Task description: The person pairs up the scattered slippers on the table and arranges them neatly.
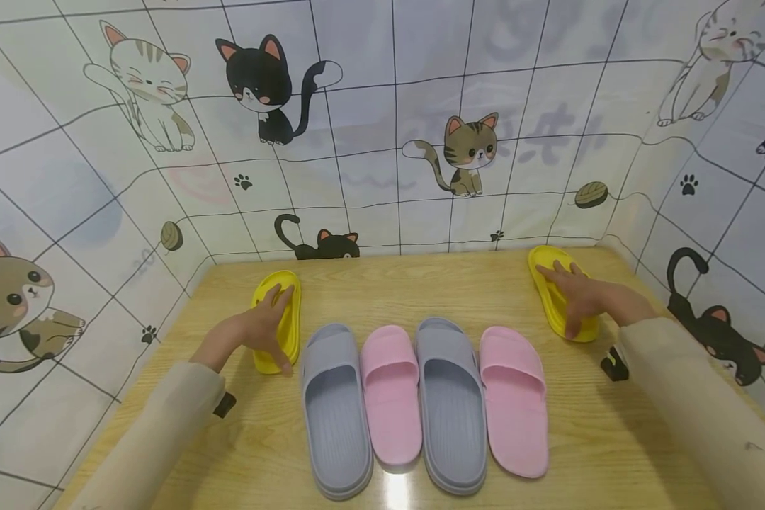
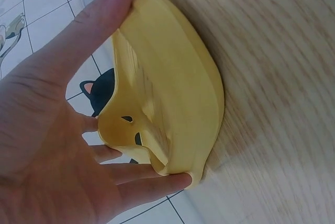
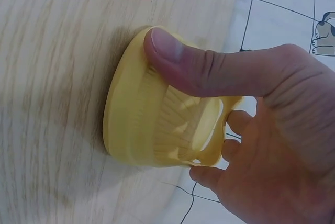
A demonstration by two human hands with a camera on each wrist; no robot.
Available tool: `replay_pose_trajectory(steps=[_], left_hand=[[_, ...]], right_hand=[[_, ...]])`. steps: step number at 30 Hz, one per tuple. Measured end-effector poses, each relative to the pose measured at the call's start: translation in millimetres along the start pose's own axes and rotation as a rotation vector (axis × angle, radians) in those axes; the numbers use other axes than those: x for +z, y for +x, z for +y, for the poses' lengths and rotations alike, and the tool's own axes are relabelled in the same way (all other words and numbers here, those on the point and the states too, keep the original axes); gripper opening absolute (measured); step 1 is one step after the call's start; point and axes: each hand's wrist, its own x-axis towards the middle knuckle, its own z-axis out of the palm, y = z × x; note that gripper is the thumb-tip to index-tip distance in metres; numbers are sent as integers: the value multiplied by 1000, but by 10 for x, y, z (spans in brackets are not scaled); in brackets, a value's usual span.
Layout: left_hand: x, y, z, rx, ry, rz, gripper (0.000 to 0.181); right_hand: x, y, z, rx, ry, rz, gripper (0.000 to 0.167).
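Observation:
Two yellow slippers lie on the wooden tabletop, one toward each side. My left hand [image 1: 258,331] is over the left yellow slipper [image 1: 269,360], its fingers spread and fairly straight; in the left wrist view the slipper [image 2: 178,77] lies between thumb and fingers. Over the right yellow slipper [image 1: 538,256], my right hand [image 1: 580,294] reaches with spread fingers. The right wrist view shows the thumb against the edge of that slipper [image 3: 131,114], with the other fingertips partly hidden near its strap. Both yellow slippers appear to rest on the table.
Between the hands stand a grey slipper [image 1: 338,418], a pink slipper [image 1: 392,418], another grey slipper [image 1: 454,418] and another pink slipper [image 1: 516,425], side by side. A cat-patterned wall covering [image 1: 370,170] encloses the table [image 1: 414,283] at the back and sides.

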Motion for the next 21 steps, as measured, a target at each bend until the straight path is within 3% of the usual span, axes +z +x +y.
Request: replay_pose_trajectory(steps=[8,21], left_hand=[[-13,54,-13,-2,4,2,161],[-59,39,10,-36,-34,-21,156]], right_hand=[[-18,100,120,8,32,-15,140],[-17,93,46,12,-2,17,133]])
